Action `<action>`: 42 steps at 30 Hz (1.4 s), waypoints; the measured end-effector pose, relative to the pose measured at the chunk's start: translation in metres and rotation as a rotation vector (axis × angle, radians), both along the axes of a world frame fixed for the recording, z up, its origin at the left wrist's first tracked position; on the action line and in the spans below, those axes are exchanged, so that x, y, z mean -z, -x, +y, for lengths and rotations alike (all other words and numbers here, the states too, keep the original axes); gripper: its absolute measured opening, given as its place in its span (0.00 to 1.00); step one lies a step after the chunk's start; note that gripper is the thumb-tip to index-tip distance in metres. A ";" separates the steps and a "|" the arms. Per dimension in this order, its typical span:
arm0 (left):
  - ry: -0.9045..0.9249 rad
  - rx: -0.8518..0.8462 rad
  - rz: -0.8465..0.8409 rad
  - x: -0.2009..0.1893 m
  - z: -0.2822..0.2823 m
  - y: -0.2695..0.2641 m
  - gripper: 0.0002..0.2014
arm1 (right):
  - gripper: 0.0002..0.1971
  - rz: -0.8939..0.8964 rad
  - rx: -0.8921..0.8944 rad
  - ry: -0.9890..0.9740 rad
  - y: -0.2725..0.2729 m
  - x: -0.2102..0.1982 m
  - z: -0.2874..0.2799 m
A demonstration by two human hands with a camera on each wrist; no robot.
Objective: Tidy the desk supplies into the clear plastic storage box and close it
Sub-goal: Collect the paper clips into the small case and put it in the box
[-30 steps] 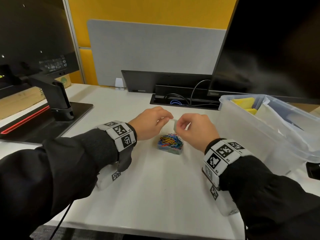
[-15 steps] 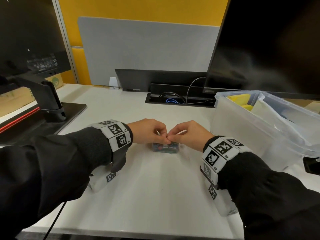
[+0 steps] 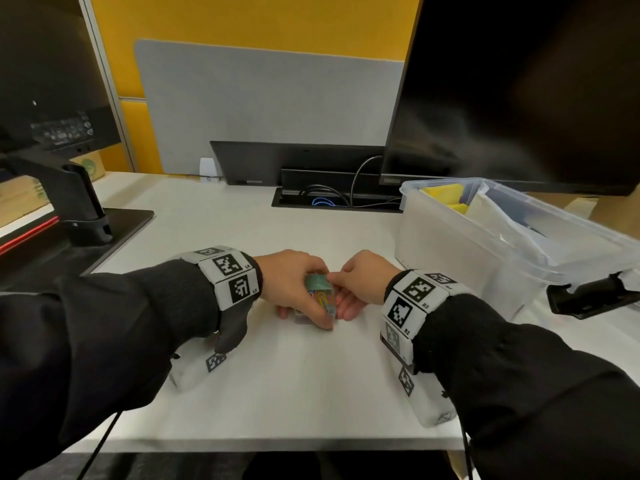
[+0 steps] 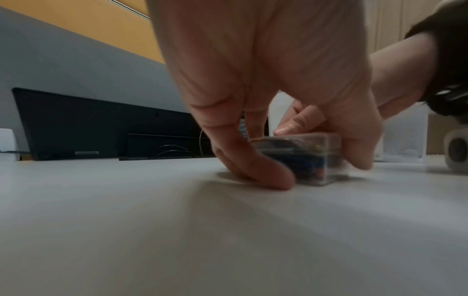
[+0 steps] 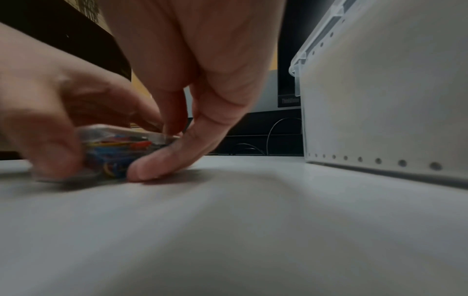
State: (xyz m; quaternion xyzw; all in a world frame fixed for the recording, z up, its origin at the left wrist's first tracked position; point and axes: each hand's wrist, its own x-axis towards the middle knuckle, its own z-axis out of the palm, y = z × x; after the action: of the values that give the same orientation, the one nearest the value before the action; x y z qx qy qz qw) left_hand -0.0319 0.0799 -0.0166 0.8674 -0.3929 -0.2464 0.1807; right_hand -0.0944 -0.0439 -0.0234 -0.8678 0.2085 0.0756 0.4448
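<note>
A small clear paper clip box (image 3: 320, 293) full of coloured clips sits on the white desk (image 3: 311, 382), its lid on and a green label on top. My left hand (image 3: 306, 306) grips its left side between thumb and fingers; in the left wrist view the paper clip box (image 4: 314, 158) rests on the desk under my left hand (image 4: 314, 168). My right hand (image 3: 346, 296) pinches its right end, thumb on the lid. In the right wrist view my right hand (image 5: 164, 144) holds the blurred paper clip box (image 5: 113, 152). The clear plastic storage box (image 3: 450, 261) stands open at right.
Yellow pads (image 3: 445, 195) and papers lie inside the storage box (image 5: 380, 104). A black clip-like object (image 3: 588, 296) lies at its near right corner. A monitor stand (image 3: 79, 216) stands left, a large monitor (image 3: 519, 91) behind right, and a cable tray (image 3: 332, 202) at the back.
The paper clip box was open with clips showing and both hands held the lid above it. The lid now sits on it, and both hands have dropped to grip it.
</note>
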 end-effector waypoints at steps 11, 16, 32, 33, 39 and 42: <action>0.338 -0.112 -0.112 -0.048 -0.003 0.004 0.25 | 0.13 -0.260 0.050 -0.762 0.030 -0.029 -0.010; 0.398 -0.056 -0.092 -0.070 -0.008 0.018 0.27 | 0.11 -0.324 0.040 -0.945 0.049 -0.046 -0.013; 0.422 0.131 -0.154 -0.093 -0.051 0.084 0.36 | 0.18 -0.515 0.113 -1.023 0.124 -0.071 -0.029; 0.411 0.134 -0.167 -0.094 -0.053 0.087 0.36 | 0.18 -0.505 0.120 -1.002 0.126 -0.072 -0.030; 0.417 0.071 -0.116 -0.099 -0.068 0.100 0.30 | 0.18 -0.525 0.064 -1.036 0.147 -0.078 -0.040; 0.456 0.038 -0.014 -0.098 -0.072 0.099 0.28 | 0.19 -0.539 0.004 -1.053 0.153 -0.081 -0.047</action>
State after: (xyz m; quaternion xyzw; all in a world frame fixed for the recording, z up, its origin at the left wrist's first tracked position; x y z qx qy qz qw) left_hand -0.1310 0.0076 0.0814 0.7982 -0.4558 -0.1487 0.3647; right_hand -0.2475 -0.0907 0.0575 -0.5182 0.0241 -0.0551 0.8531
